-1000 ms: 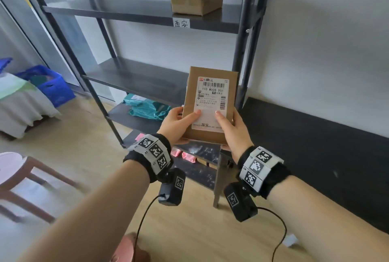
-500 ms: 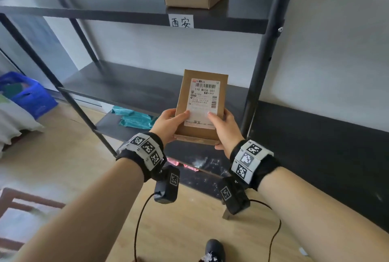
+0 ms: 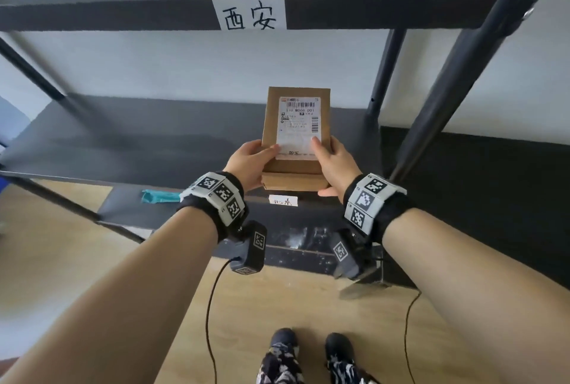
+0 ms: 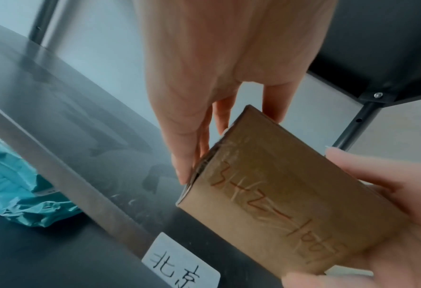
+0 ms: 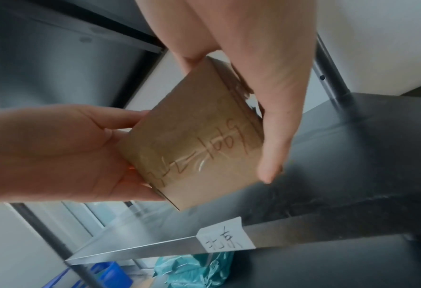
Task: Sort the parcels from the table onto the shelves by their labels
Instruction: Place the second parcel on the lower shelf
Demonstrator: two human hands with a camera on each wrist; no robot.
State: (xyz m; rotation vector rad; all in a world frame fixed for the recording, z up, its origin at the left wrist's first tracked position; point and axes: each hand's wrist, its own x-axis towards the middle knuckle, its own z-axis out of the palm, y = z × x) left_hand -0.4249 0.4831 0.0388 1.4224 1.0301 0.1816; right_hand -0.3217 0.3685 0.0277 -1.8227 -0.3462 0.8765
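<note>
Cardboard parcel, shipping label up, is held above the front edge of the middle shelf. Left hand and right hand grip its near corners, thumbs on top, fingers underneath, both forearms stretched forward.

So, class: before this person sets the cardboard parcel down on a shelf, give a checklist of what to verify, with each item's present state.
1. Left hand grips the parcel: ok.
2. Right hand grips it too: ok.
3. Shipping label faces the reader: ok.
4. Its destination matches the shelf tag 北京: cannot tell, print too small.
5. The middle shelf has bare room beneath the parcel: ok.
6. The parcel rests on the shelf: not ok, it is held above it.
</note>
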